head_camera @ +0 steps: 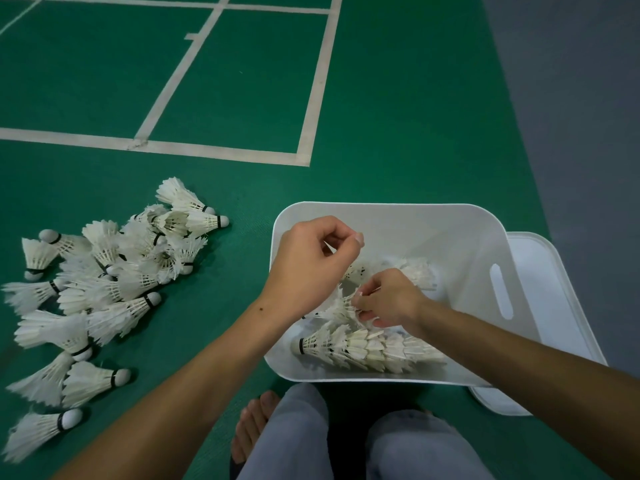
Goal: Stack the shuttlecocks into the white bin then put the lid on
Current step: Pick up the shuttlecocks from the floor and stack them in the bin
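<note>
A white bin stands on the green floor just ahead of my knees. Inside it lies a nested row of shuttlecocks along the near wall, with more behind. My right hand is down in the bin, its fingers pinched on the feathers of a shuttlecock. Above the bin's left side my left hand hovers, its fingers loosely curled and nothing visible in them. Several loose shuttlecocks lie in a heap on the floor to the left. The white lid rests flat under and beside the bin's right side.
The green court floor with white lines stretches ahead. A grey strip runs along the right. My bare foot and my knees in light trousers are at the bottom edge, close to the bin.
</note>
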`<state>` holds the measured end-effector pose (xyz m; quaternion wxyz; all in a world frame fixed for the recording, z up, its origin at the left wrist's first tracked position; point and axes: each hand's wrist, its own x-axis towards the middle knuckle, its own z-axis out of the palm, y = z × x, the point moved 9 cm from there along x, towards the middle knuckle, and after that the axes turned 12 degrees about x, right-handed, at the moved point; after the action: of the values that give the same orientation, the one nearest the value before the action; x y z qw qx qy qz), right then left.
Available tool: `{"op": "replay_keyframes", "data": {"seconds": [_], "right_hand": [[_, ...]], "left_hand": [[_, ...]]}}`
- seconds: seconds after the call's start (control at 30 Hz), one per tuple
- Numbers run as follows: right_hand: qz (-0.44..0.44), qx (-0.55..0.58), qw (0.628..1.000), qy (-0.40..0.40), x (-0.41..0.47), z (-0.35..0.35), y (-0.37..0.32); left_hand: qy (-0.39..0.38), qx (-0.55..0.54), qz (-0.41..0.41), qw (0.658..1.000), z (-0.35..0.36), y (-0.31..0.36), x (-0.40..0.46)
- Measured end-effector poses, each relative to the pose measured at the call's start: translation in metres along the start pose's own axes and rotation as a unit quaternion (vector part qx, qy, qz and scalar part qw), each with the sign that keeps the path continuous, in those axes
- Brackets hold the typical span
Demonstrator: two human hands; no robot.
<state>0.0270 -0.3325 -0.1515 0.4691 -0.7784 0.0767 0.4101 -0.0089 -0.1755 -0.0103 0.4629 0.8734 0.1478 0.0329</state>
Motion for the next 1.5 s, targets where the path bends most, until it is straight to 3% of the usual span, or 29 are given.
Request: {"op": "replay_keyframes", "data": {"seconds": [0.17, 0.27, 0.4, 0.53, 0.67, 0.8, 0.9, 1.0, 1.07, 1.17, 1.27, 1.5], "right_hand": [[0.034, 0.032, 0.999, -0.02, -0.002, -0.007, 0.003], [0.025, -0.01, 0.999, -0.023, -0.009, -0.023, 0.002], [-0.133, -0.13, 0.981, 0.062, -0.036, -0.054, -0.027], [-0.33, -0.141, 0.933, -0.003, -0.103, -0.031, -0.062], [-0.389, -0.287, 0.875, 0.006, -0.117, -0.002, -0.065], [-0.431, -0.329, 0.838, 0.054, -0.124, -0.01, -0.068], [-0.406, -0.29, 0.864, 0.074, -0.121, -0.033, -0.057], [-0.315, -0.232, 0.912, 0.122, -0.103, -0.067, -0.038], [-0.248, -0.22, 0.933, 0.14, -0.087, -0.081, -0.025], [-0.184, -0.233, 0.946, 0.132, -0.064, -0.082, -0.016], [-0.134, -0.204, 0.966, 0.09, -0.042, -0.068, -0.007], [0.006, 0.0, 1.0, 0.0, -0.019, -0.035, 0.018]], "left_hand": [[-0.015, 0.021, -0.013, 1.0, 0.01, -0.009, 0.004], [-0.02, 0.018, -0.028, 0.999, 0.015, -0.013, 0.007], [-0.022, -0.009, -0.057, 0.998, 0.02, -0.015, 0.008], [-0.025, -0.045, -0.1, 0.994, 0.03, -0.016, 0.007], [-0.056, -0.088, -0.134, 0.985, 0.047, -0.012, 0.004], [-0.089, -0.118, -0.12, 0.982, 0.058, -0.009, 0.001], [-0.093, -0.086, -0.086, 0.988, 0.052, -0.014, 0.005], [-0.131, 0.143, -0.024, 0.981, 0.048, -0.023, 0.012], [-0.214, 0.309, 0.004, 0.927, 0.061, -0.035, 0.01], [-0.315, 0.489, 0.031, 0.813, 0.084, -0.058, 0.003], [-0.34, 0.54, 0.03, 0.769, 0.094, -0.071, 0.005], [-0.358, 0.513, 0.073, 0.777, 0.103, -0.06, 0.01]]}}
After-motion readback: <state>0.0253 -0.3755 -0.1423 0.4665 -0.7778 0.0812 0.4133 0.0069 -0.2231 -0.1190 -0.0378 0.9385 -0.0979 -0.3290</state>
